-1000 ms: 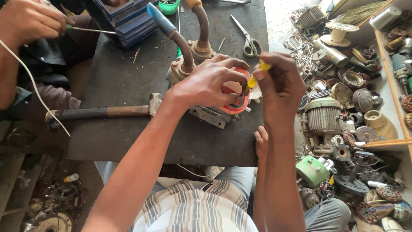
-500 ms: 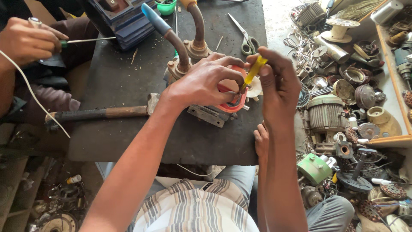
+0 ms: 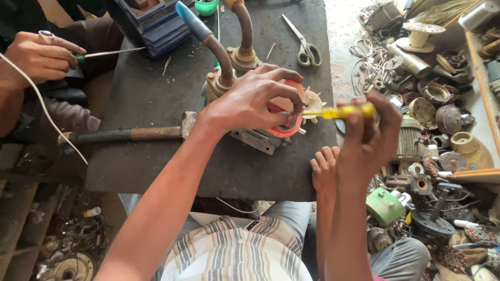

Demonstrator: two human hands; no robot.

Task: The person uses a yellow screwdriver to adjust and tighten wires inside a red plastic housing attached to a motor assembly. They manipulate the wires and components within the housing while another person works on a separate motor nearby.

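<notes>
My left hand (image 3: 250, 101) presses down on a small pump body with an orange-red ring (image 3: 285, 130) and a white fan wheel (image 3: 314, 101), on the dark table (image 3: 156, 99). Its fingertips pinch the metal tip of a yellow-handled screwdriver (image 3: 341, 112). My right hand (image 3: 364, 143) grips that handle beyond the table's right edge, and the tool lies almost level, pointing left at the ring. Two rusty bent pipes (image 3: 221, 57) rise from the pump behind my left hand.
A hammer (image 3: 130, 134) lies left of the pump and scissors (image 3: 304, 44) at the back right. Another person's hand (image 3: 39, 57) at the far left holds a green-handled screwdriver near a blue box (image 3: 156, 23). Someone else's hand (image 3: 324, 169) rests at the front edge. Motor parts (image 3: 437, 109) cover the floor on the right.
My right hand has dropped down and to the right, off the table's edge. The yellow screwdriver has swung from nearly upright to almost level. My left hand stays on the pump.
</notes>
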